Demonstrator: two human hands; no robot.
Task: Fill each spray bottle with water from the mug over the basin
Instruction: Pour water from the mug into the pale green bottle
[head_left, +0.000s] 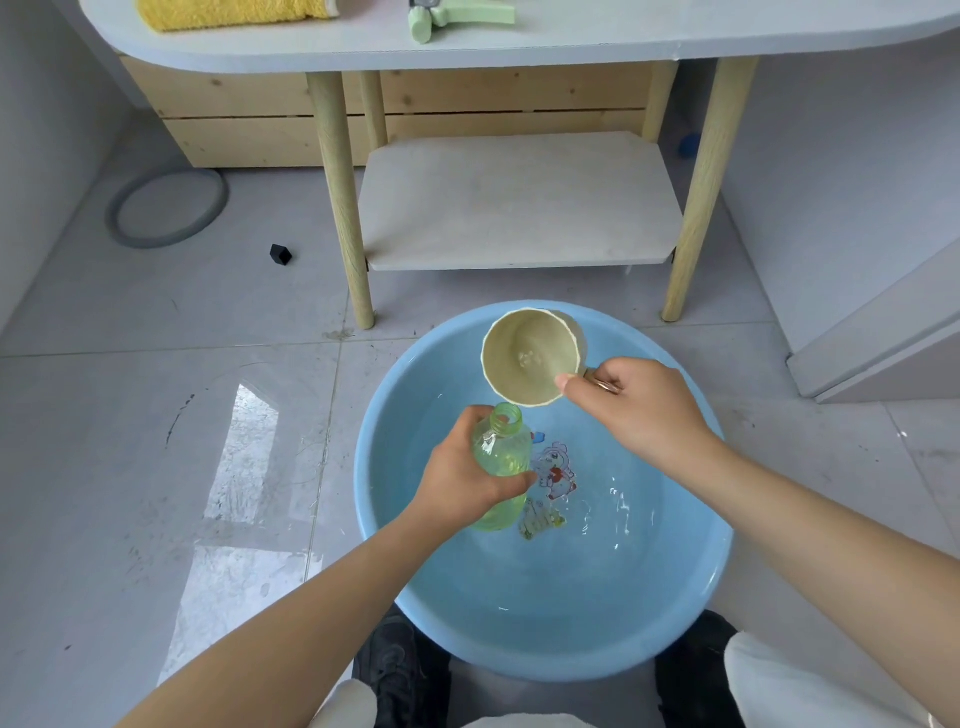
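Observation:
A clear green spray bottle (503, 452) without its cap is held over the blue basin (675, 597), its open neck pointing up. My left hand (462, 467) grips its body from the left. My right hand (639, 405) holds the cream mug (530, 356) by its handle, thumb on the rim. The mug is tilted toward me, its lower rim just above the bottle's mouth, and its inside looks almost dry. The basin holds shallow water over a cartoon print on its bottom.
A white table (519, 49) on wooden legs stands behind the basin, with a lower shelf (519, 208). On top lie a green spray head (452, 18) and a yellow towel (234, 13). A grey ring (117, 218) and a small black cube (280, 254) lie on the tiled floor at left.

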